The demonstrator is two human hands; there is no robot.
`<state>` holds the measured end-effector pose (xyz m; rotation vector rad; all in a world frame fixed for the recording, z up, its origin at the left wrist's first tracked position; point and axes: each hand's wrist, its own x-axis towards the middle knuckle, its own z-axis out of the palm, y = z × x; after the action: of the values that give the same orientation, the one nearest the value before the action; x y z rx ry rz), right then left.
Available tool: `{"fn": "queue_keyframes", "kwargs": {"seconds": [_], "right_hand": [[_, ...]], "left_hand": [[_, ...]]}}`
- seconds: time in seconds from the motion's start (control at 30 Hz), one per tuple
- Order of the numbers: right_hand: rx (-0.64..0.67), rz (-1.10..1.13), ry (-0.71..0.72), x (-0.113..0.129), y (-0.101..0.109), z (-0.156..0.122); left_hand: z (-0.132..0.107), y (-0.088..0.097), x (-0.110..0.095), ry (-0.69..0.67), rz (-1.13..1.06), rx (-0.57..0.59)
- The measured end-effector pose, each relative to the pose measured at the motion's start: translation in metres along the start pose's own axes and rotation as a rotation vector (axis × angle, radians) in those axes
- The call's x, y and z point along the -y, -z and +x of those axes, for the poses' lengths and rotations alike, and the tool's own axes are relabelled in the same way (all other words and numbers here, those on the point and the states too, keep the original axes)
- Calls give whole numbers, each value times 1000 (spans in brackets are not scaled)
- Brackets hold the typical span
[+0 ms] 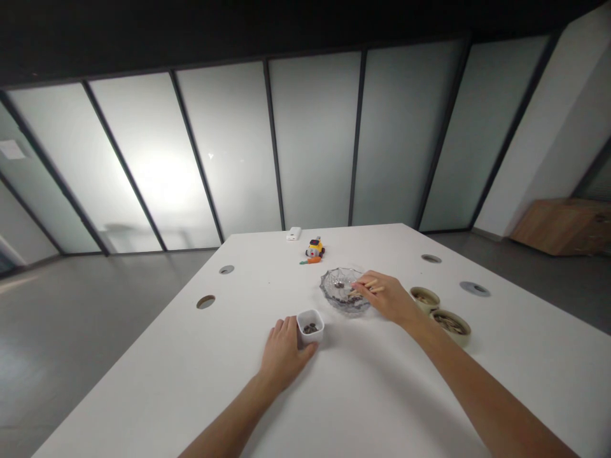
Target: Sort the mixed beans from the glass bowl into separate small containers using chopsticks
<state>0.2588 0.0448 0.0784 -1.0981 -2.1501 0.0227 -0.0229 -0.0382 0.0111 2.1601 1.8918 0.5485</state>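
Note:
My left hand (284,350) rests on the white table (363,394), its fingers curled against the side of a small white square cup (310,326) that holds a few dark pieces. My right hand (389,296) is closed on a pair of wooden chopsticks (365,289), whose tips reach into a clear glass bowl (344,291) with a few dark pieces in it. The bowl stands just beyond and to the right of the cup.
Two round beige bowls (424,298) (451,324) stand right of my right forearm. A small yellow toy (315,248) with an orange carrot-like piece and a white box (293,233) lie farther back. Round cable holes dot the table. Frosted glass panels stand behind.

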Motion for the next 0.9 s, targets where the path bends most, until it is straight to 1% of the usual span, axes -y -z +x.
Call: {"fn": "queue_keyframes", "kwargs": {"seconds": [0.17, 0.33, 0.47, 0.6, 0.63, 0.67, 0.77, 0.8, 0.83, 0.9], "right_hand": [[1, 16, 8, 1, 1, 1], [-48, 54, -25, 5, 4, 2], [-132, 102, -61, 11, 11, 3], [-255, 234, -131, 27, 21, 6], [-256, 278, -150, 33, 23, 6], [-227, 320, -168, 39, 25, 7], [-72, 433, -185, 53, 26, 7], [-44, 460, -183, 55, 26, 7], [-43, 473, -180, 55, 25, 8], [-115, 439, -170, 50, 21, 7]], "left_hand": [[0, 0, 1, -6, -6, -6], [0, 1, 0, -1, -3, 6], [0, 1, 0, 2, 4, 4], [0, 1, -1, 4, 3, 3], [0, 1, -1, 4, -2, 0], [0, 1, -1, 4, -7, -3], [-1, 2, -2, 4, -16, -3], [-1, 3, -3, 5, -17, -1], [-1, 3, -3, 6, -14, 1], [-1, 4, -4, 9, -5, 7]]}}
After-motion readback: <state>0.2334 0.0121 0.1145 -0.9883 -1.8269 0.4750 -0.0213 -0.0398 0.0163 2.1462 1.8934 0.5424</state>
